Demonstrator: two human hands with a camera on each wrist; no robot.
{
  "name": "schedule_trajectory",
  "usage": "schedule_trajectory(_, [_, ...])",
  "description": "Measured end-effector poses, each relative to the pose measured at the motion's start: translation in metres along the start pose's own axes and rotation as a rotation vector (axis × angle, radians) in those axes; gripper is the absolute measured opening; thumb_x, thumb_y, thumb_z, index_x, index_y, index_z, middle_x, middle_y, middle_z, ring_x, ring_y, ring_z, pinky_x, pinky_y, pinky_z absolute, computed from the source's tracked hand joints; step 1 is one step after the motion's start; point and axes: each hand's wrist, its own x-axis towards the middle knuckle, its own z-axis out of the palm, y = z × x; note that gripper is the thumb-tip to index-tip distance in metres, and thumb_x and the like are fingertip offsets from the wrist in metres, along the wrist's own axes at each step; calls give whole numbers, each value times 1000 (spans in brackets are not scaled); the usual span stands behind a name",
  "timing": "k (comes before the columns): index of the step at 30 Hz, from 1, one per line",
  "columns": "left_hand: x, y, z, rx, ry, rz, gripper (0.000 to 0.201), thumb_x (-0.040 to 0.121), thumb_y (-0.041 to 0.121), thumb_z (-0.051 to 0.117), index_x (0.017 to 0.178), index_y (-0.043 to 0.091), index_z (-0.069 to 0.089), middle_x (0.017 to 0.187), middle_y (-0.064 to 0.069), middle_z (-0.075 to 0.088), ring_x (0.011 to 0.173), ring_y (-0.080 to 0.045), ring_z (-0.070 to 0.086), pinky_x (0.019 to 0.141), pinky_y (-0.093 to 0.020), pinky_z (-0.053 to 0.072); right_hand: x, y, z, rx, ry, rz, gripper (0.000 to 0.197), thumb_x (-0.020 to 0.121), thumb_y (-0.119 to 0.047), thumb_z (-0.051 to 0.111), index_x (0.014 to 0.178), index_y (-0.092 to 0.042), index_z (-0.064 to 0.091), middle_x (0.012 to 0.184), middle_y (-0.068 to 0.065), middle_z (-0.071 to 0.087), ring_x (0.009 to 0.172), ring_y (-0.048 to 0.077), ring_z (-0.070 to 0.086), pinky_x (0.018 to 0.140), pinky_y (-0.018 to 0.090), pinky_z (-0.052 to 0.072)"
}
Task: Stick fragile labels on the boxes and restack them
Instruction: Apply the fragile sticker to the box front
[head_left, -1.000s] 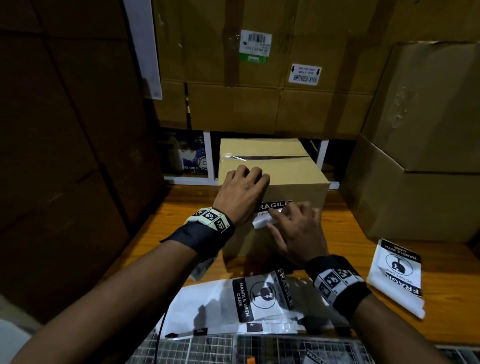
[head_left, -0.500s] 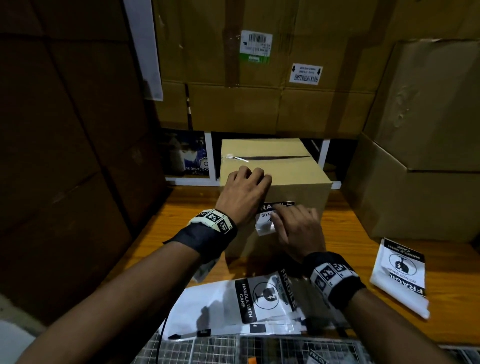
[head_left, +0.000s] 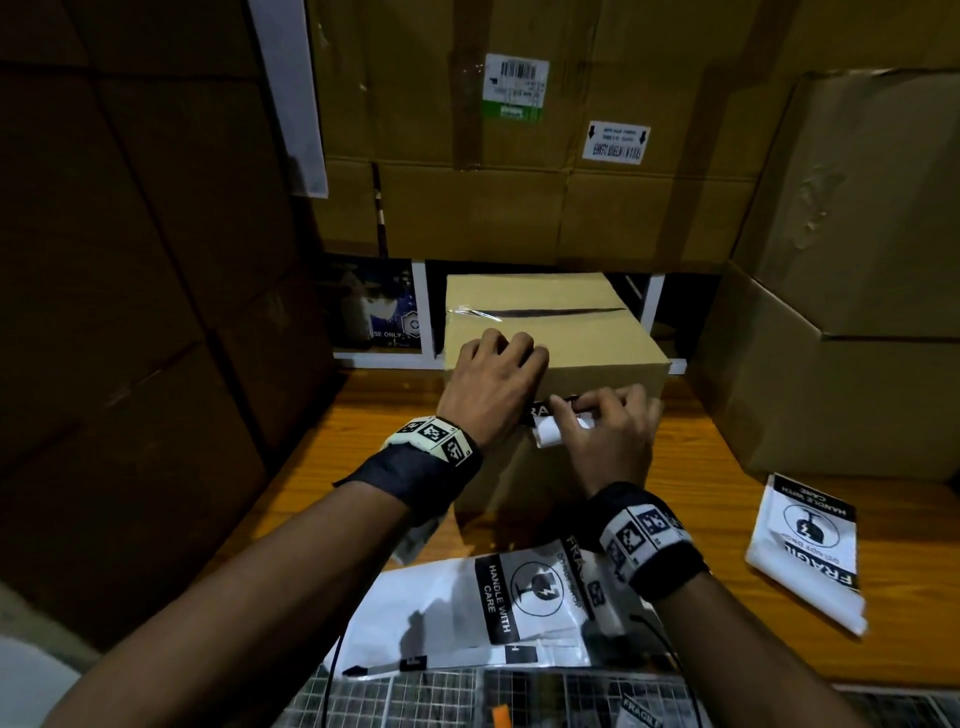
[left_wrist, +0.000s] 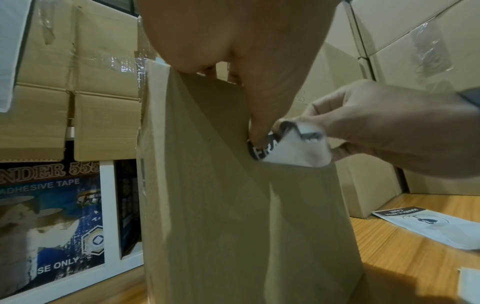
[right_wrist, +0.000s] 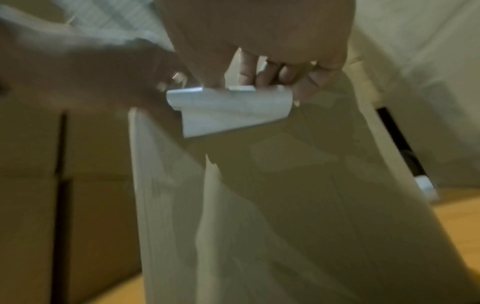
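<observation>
On the table (head_left: 701, 467), upper front face of the box (head_left: 571, 343): left hand (head_left: 491, 387) grips the top edge, thumb pinning the label (left_wrist: 288, 149); right hand (head_left: 613, 439) pinches its curled free end. Risk: uneven pull likely leaves creases, skew, or the label folding onto itself.

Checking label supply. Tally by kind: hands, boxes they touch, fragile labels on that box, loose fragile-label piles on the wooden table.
Hands: 2, left hand and right hand
Taped cardboard box: 1
Fragile label, partly stuck on it: 1
Loose fragile-label piles: 2, one in front, one at right
Total: 6
</observation>
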Motion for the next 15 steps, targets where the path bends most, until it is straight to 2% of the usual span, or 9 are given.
schedule_trajectory(3, [1,0,0,10,-11,-2,66,90,38,67,144,19,36,145,-10,39,127,-33,40,105,-46,39,5,3,-5,38,-39,74,28,83,-43,73,81,-16,65,92,1,50,96,21,45,74,31,37])
schedule_trajectory(5, [0,0,2,13,-4,-1,67,87,38,70,143,20,38,144,-9,41,125,-32,41,103,-46,40,7,6,-9,36,-61,57,22,87,-38,71,86,-16,67,92,-2,48,96,18,45,75,30,35])
schedule_trajectory(7, [0,0,3,14,10,2,66,85,36,72,141,20,41,141,-9,45,121,-32,44,101,-45,42,6,10,-11,44,-75,-22,16,90,-32,68,91,-17,71,92,-1,52,93,17,46,78,35,39])
schedule_trajectory(9, [-1,0,4,10,27,7,65,84,34,74,139,19,43,138,-9,47,119,-32,45,99,-45,43,1,16,-12,-1,-99,-168,12,90,-25,68,98,-17,72,92,2,57,91,20,49,78,40,44])
schedule_trajectory(12, [-1,0,3,7,29,3,68,82,35,75,139,18,42,139,-10,46,120,-32,45,99,-46,43,-4,22,-14,-65,-151,-313,25,85,-16,70,110,-18,71,95,7,59,89,26,53,74,42,47])
schedule_trajectory(15, [-1,1,3,-2,13,-5,68,85,36,73,142,19,39,142,-10,43,123,-33,43,102,-46,41,-5,20,-17,-93,-149,-289,40,78,-11,74,116,-19,68,105,10,57,96,28,55,78,42,48])
